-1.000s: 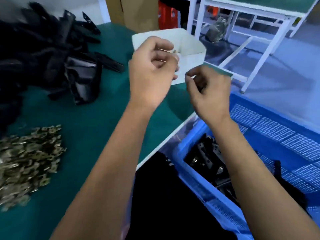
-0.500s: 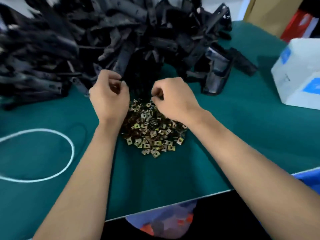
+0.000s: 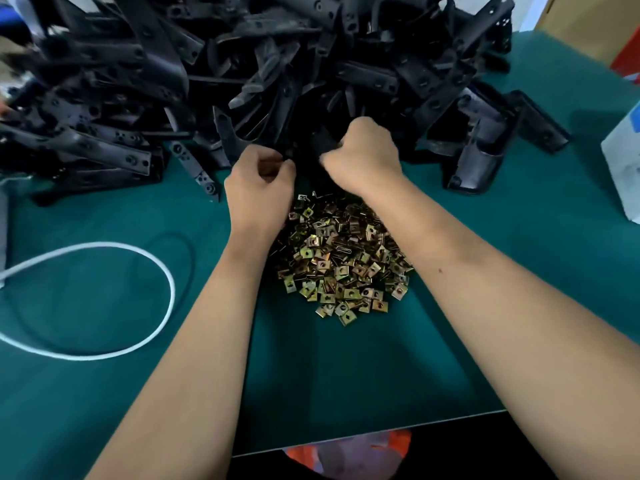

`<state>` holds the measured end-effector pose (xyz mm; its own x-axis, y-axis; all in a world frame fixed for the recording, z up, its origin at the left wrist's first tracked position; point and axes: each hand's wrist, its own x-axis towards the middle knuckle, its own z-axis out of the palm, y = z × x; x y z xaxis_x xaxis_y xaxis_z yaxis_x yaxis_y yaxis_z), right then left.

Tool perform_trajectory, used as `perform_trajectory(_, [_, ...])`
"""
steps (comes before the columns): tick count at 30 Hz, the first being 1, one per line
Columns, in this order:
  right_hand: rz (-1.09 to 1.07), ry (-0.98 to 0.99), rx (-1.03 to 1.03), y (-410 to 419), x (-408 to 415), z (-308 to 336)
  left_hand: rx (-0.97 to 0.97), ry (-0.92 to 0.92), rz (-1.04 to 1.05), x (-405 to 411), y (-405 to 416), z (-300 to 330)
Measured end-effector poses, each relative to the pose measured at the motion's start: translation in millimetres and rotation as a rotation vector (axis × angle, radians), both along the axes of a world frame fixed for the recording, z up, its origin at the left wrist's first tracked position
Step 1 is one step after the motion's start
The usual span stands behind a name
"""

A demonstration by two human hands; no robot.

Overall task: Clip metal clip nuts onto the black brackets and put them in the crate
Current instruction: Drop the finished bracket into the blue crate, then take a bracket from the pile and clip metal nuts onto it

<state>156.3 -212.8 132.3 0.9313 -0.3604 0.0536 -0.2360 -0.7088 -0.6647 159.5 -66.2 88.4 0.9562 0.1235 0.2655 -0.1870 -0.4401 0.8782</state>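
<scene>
A big heap of black brackets point(image 3: 277, 64) covers the far side of the green table point(image 3: 346, 368). In front of it lies a pile of brass-coloured metal clip nuts point(image 3: 339, 261). My right hand point(image 3: 363, 157) reaches into the foot of the heap, its fingers curled round a black bracket point(image 3: 320, 142). Just to its left, at the heap's edge, my left hand point(image 3: 259, 183) has its fingers curled in and its thumb against the forefinger, pinching what seems to be a clip nut that is mostly hidden. The crate is out of view.
A white cable point(image 3: 166, 289) loops over the table at the left. A white box with blue print point(image 3: 623, 161) stands at the right edge. The table's near edge point(image 3: 346, 441) runs just in front of my body.
My view swung left, from the blue crate to the piles. Both hands travelled over the clip nuts up to the heap, and my right hand has taken hold of a bracket.
</scene>
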Motion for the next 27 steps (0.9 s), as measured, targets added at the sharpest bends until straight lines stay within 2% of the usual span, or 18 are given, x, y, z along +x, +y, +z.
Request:
perform_trajectory(4, [-0.004, -0.006, 0.291, -26, -13, 6, -0.044, 0.014, -0.034, -2, 0, 3])
perform_trajectory(7, [0.03, -0.128, 0.591, -32, -34, 12, -0.101, 0.005, -0.058, -6, -3, 8])
perform_trajectory(9, [0.073, -0.243, 0.641, -31, -45, 13, -0.289, 0.048, -0.145, -10, -6, 14])
perform_trajectory(12, [0.1, -0.459, 0.393, -27, -57, 6, -0.623, 0.169, -0.316, -16, -6, 22])
perform_trajectory(15, [0.138, -0.667, 0.226, -25, -66, -3, -0.757, 0.23, -0.436, -20, -7, 26])
perform_trajectory(17, [0.246, -0.751, 0.079, -22, -72, -4, -0.823, 0.253, -0.496, -20, -8, 27])
perform_trajectory(22, [0.667, -0.749, -0.322, -6, -83, -4, -0.887, 0.322, -0.515, -18, -1, 32])
perform_trajectory(24, [0.759, -0.729, -0.383, -2, -84, -5, -0.913, 0.321, -0.467, -15, 5, 30])
perform_trajectory(27, [0.851, -0.675, -0.337, -2, -82, -6, -0.926, 0.343, -0.289, -11, 11, 26])
